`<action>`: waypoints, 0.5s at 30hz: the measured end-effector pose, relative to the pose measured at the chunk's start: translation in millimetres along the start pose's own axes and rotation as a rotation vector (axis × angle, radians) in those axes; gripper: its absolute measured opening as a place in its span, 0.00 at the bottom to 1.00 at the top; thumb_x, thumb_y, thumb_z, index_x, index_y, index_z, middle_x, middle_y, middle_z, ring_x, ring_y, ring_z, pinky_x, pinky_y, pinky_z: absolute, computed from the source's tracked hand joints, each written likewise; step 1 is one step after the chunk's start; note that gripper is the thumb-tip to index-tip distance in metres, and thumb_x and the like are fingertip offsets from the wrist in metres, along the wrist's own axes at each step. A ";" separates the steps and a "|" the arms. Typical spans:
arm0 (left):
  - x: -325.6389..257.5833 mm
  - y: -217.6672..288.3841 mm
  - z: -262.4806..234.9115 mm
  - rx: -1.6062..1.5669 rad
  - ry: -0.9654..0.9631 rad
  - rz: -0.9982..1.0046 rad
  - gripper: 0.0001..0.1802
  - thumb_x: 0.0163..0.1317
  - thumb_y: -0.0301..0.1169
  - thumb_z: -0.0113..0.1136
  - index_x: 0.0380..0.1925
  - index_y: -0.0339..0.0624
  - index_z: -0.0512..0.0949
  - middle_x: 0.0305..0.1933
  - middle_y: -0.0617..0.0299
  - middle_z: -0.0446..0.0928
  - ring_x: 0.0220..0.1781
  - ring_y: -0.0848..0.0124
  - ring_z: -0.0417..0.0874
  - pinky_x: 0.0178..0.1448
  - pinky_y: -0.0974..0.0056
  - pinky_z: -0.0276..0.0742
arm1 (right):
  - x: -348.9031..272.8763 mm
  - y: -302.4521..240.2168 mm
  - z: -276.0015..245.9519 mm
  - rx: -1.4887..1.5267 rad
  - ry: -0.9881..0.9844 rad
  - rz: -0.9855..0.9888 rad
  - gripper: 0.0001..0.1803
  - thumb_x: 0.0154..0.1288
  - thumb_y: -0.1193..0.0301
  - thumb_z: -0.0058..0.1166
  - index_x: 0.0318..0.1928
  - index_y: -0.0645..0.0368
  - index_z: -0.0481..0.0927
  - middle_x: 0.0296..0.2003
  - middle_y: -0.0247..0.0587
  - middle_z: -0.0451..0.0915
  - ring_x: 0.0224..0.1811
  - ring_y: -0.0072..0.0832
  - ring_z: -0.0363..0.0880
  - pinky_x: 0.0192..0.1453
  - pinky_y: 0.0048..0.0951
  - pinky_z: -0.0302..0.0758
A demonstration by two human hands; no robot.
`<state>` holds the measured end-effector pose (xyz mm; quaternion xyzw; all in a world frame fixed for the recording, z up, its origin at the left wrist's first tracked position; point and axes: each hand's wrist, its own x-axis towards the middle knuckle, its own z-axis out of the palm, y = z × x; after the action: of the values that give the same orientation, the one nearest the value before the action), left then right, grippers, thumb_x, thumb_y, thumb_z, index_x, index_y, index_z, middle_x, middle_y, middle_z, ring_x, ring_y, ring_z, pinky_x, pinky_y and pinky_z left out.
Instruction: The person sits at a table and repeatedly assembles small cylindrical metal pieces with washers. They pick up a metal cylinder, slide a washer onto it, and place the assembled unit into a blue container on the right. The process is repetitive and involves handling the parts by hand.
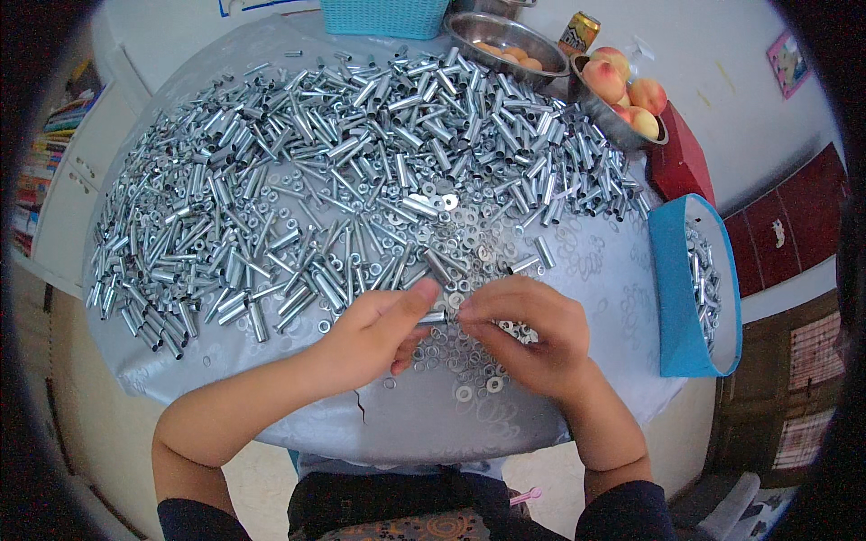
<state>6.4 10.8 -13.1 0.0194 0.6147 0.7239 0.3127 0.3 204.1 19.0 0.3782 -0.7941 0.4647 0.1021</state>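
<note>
Left hand (pixel 374 329) and right hand (pixel 532 334) meet over the desk (pixel 406 424), both grips pinched on one small metal tube (pixel 436 316) held between them, over loose washers (pixel 469 361). Tube looks light, stiff, slick; best held at its ends. Tube pile (pixel 316 162) behind, blue box (pixel 690 288) right.

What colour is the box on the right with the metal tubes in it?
Blue outside, white inside. The box shows best in the head view, at the table's right edge.

Ahead of you the worktop (pixel 577 270) is choked with metal tubes (pixel 298 171) and washers (pixel 469 225); bowls of fruit (pixel 622 99) block the far right, the blue bin (pixel 681 298) the right edge. Only the near rim offers room.
</note>
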 end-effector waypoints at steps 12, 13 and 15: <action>-4.9 6.0 1.2 0.006 -0.033 0.014 0.29 0.62 0.54 0.40 0.16 0.40 0.67 0.15 0.69 0.61 0.15 0.79 0.63 0.20 0.73 0.61 | 2.1 1.3 2.4 0.055 -0.011 0.076 0.12 0.46 0.79 0.60 0.34 0.60 0.78 0.34 0.40 0.78 0.38 0.34 0.77 0.43 0.31 0.73; -4.6 4.5 -0.2 -0.003 -0.054 0.021 0.29 0.62 0.53 0.40 0.17 0.40 0.68 0.15 0.69 0.62 0.15 0.79 0.63 0.20 0.73 0.61 | 2.3 1.0 3.4 0.063 -0.027 0.074 0.12 0.46 0.79 0.60 0.35 0.60 0.78 0.34 0.40 0.78 0.38 0.34 0.77 0.44 0.31 0.72; -2.9 1.0 -2.9 -0.019 -0.094 0.032 0.29 0.62 0.53 0.41 0.17 0.39 0.68 0.15 0.68 0.62 0.15 0.79 0.63 0.20 0.73 0.61 | 2.1 0.9 4.8 0.080 -0.058 0.070 0.13 0.46 0.78 0.61 0.36 0.60 0.78 0.34 0.41 0.78 0.39 0.33 0.77 0.44 0.30 0.72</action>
<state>7.1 6.8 -11.9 0.0603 0.5919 0.7330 0.3299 -0.9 199.3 16.8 0.3674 -0.7902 0.4881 0.0476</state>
